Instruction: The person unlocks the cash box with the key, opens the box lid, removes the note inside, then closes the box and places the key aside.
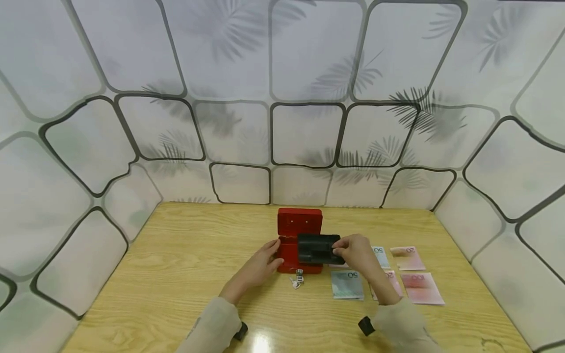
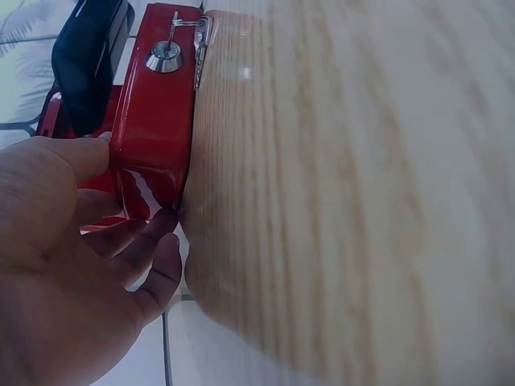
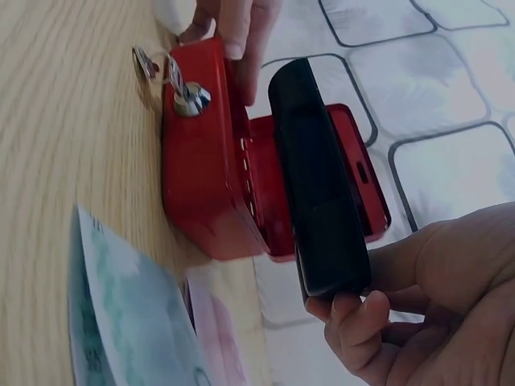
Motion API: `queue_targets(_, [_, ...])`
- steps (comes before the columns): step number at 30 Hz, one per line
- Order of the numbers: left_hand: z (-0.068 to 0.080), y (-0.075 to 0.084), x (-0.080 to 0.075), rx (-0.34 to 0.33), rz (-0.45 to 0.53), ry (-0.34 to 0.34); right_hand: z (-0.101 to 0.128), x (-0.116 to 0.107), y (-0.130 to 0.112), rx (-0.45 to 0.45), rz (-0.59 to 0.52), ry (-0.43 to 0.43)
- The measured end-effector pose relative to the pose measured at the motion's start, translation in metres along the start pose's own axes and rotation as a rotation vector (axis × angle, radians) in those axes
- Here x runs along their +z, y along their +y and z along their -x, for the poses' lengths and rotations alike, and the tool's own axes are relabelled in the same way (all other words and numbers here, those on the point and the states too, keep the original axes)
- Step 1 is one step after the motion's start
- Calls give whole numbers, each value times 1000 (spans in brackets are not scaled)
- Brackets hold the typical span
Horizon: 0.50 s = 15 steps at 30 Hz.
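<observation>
A small red metal cash box point(image 1: 287, 255) stands on the table, its lid point(image 1: 300, 218) raised at the back. My right hand point(image 1: 358, 252) pinches the right end of a black plastic coin tray point(image 3: 322, 185), which is tilted above the open box. At the box's left end, my left hand point(image 1: 259, 267) grips the wall, thumb at the rim and fingers along the outer side, as the left wrist view shows. Keys point(image 1: 295, 281) hang from the round lock point(image 3: 193, 98) on the box front.
To the right of the box lie several banknotes, among them a green 50 note point(image 1: 347, 285), a pink 100 note point(image 1: 421, 288) and a 20 note point(image 1: 408, 258). The wooden table point(image 1: 190, 245) meets a patterned fabric wall point(image 1: 240, 132) behind and at both sides.
</observation>
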<state>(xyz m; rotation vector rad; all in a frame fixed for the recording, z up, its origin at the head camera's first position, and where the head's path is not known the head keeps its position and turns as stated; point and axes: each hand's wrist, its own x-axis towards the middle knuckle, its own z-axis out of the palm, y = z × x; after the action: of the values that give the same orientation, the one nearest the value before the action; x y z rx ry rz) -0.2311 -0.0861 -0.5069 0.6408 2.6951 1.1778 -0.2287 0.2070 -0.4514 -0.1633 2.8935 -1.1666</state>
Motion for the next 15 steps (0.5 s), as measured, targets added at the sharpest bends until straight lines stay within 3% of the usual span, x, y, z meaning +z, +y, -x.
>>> queue_targets(15, [-2, -1, 0, 27, 31, 7, -6, 27, -15, -22, -38, 59])
